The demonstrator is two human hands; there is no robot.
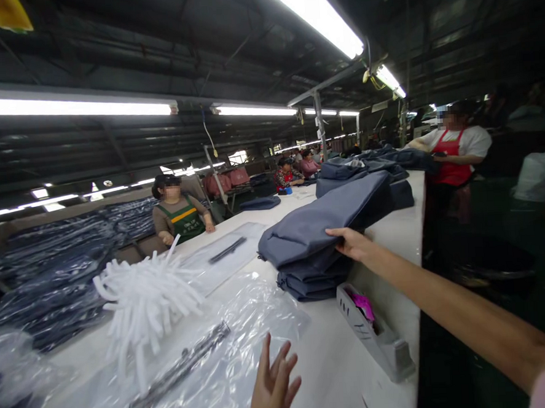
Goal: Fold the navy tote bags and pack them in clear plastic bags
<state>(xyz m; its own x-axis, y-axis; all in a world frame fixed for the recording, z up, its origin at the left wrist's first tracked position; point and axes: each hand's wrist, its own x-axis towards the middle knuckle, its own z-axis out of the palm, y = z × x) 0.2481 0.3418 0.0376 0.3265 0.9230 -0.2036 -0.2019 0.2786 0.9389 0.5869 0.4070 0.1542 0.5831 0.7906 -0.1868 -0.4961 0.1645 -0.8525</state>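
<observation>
My right hand (352, 243) reaches out over the table and pinches the near edge of the top folded blue-grey fabric piece (319, 219). That piece is raised and tilted at its far end, and more folded pieces (312, 281) of the same cloth lie stacked beneath it. Low in the view, my left hand (275, 382) is held up with its fingers spread and nothing in them. It is nearest to a clear plastic bag (255, 303) with dark print, lying flat on the table. The fingertips of my right hand are partly hidden by the cloth.
A grey holder (375, 333) with something pink inside stands near the right edge of the white table (395, 399). White strips (148, 291) are heaped at the left. Bagged dark goods (72, 253) are piled beyond. Co-workers (183, 212) stand across the table and at the far right.
</observation>
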